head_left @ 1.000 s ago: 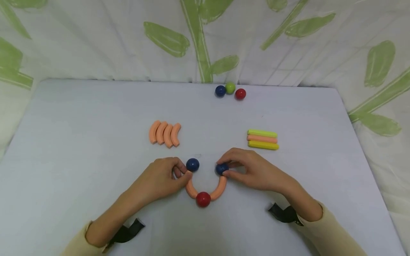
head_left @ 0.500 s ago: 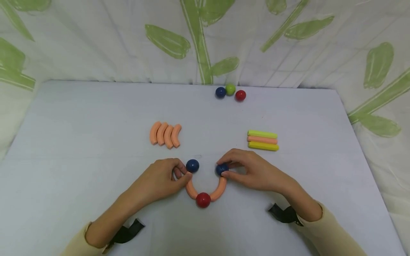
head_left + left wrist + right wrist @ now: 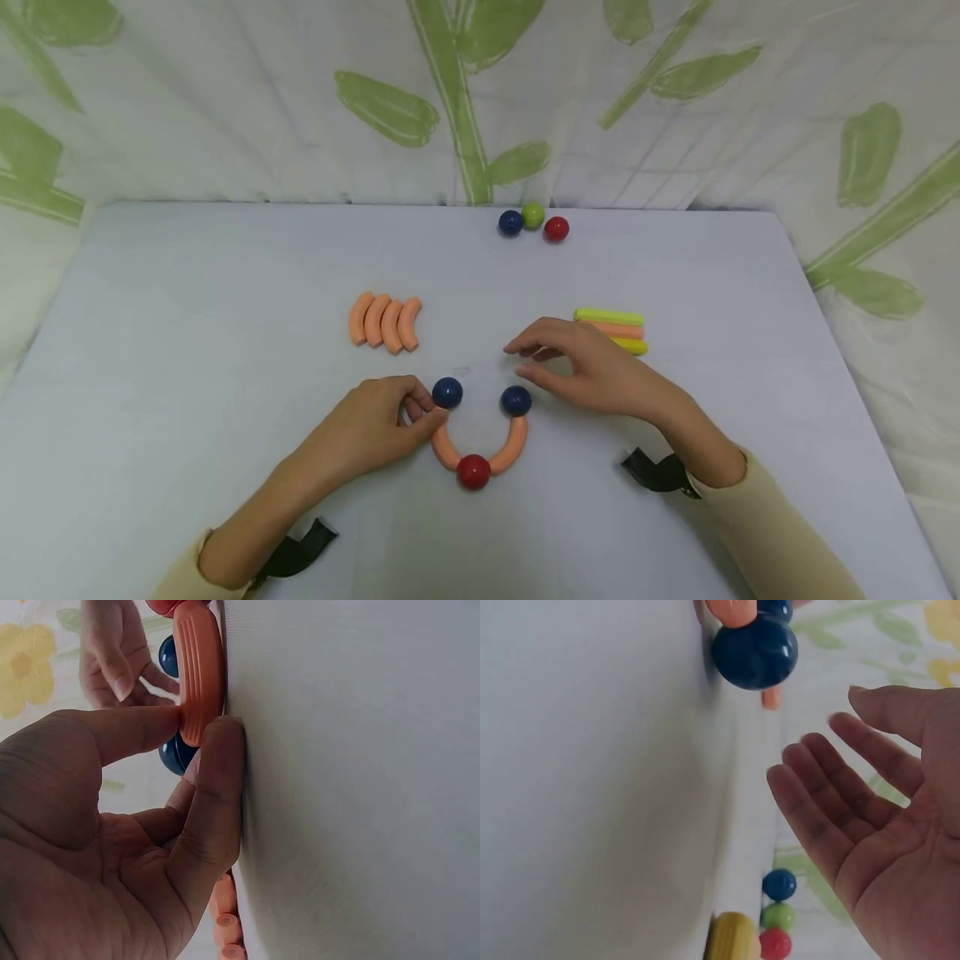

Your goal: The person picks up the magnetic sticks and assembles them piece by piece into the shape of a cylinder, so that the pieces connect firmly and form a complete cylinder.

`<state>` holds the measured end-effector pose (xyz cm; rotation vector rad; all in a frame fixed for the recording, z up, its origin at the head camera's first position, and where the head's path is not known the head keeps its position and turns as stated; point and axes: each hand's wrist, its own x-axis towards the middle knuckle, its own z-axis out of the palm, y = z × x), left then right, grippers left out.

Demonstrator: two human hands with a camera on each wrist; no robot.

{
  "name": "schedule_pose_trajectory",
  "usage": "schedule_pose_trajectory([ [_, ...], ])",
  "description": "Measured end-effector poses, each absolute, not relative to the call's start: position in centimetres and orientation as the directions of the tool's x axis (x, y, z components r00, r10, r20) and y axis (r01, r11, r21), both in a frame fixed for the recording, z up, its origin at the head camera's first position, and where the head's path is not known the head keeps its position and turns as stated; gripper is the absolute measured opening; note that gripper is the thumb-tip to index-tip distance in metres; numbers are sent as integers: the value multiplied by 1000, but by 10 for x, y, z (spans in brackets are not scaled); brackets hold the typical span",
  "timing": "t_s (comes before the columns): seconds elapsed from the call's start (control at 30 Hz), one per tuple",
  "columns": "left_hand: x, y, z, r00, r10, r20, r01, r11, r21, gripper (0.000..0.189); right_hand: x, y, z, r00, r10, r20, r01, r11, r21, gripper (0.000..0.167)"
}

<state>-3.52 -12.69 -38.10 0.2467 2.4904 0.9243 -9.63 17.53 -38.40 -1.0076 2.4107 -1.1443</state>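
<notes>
Beyond, balls [image 3: 532, 216], sticks [image 3: 621, 331] partly behind right hand [image 3: 592, 367]

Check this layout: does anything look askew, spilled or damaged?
Nothing stands out: the U pinched by the left hand looks even, and the four loose curves lie neatly side by side. The right hand partly hides the sticks.

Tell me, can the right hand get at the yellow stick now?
Probably yes. The right hand holds nothing and hovers near the yellow stick, with only the straight orange stick alongside; the near edge looks free.
</notes>
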Motion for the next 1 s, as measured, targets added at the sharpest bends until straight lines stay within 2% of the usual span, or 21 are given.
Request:
schedule_pose_trajectory([
  [0.37, -37, -129, -383, -871, 335, -359, 16, 750, 661, 19, -134, 131, -372, -675, -728, 119, -565, 406, -719, 28],
  [0.8, -36, -126, -389, -871, 336, -357, 13, 743, 669, 18, -162, 104, -378, -637, -769, 51, -592, 446, -671, 30],
  [1.0, -38, -128, -388, -872, 337, -355, 11, 739, 674, 18, -178, 87, -380, -581, -812, 59, -640, 411, -650, 27],
])
